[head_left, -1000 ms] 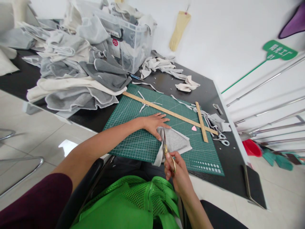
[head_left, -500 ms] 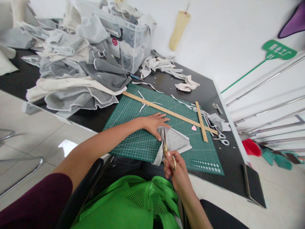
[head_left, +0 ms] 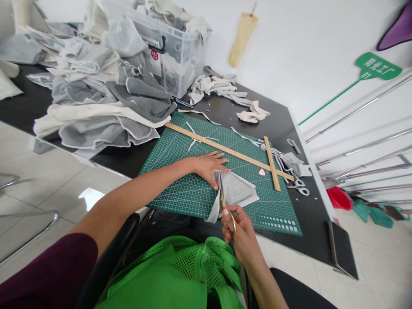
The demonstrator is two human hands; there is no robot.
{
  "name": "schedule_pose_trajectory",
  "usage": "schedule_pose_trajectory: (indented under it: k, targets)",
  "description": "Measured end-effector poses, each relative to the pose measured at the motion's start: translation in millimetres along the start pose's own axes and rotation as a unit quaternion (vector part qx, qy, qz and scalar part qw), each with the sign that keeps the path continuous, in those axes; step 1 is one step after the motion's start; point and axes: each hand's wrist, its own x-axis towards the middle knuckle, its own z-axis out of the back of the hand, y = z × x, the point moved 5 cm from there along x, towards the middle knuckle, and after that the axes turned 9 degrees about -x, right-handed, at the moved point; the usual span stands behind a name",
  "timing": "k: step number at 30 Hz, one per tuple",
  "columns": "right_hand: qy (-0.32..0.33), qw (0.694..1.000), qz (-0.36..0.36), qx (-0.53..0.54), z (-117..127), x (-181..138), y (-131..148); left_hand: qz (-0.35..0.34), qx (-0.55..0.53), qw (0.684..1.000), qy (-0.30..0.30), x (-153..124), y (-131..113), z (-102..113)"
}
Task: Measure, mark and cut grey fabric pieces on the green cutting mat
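Observation:
My right hand point(head_left: 238, 227) grips a pair of gold-handled scissors point(head_left: 223, 201), whose blades lie along a grey piece of fabric point(head_left: 238, 189). A narrow strip of that fabric hangs to the left of the blades, down over the mat's near edge. Fingers spread, my left hand point(head_left: 210, 168) lies flat on the green cutting mat point(head_left: 180, 189), its fingertips and thumb at the fabric's upper left edge. Just beyond the hands a long wooden ruler point(head_left: 225, 149) crosses the mat. A pink triangular piece point(head_left: 262, 172), perhaps tailor's chalk, lies to the right of the fabric.
A shorter ruler point(head_left: 272, 163) crosses the long one. White-handled scissors point(head_left: 301, 187) and scraps lie at the right. Grey and cream fabric is heaped point(head_left: 109, 107) on the left, beside a clear plastic bin point(head_left: 189, 56). A phone-like dark object point(head_left: 343, 249) sits at the table's right edge.
The scissor blades have closed together along the fabric, and my right hand's fingers have drawn in slightly. My left hand stays in place.

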Motion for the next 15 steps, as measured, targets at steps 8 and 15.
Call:
schedule_pose_trajectory:
  k: [8, 15]
  targets:
    - [0.001, 1.000, -0.006, -0.002, -1.3, -2.1, -0.2, -0.004, -0.008, 1.000, -0.008, 0.2, 0.6, 0.1]
    - [-0.007, 0.999, -0.034, 0.022, 1.4, 2.1, -3.2, -0.007, -0.009, 1.000, -0.012, -0.1, 0.0, 0.4]
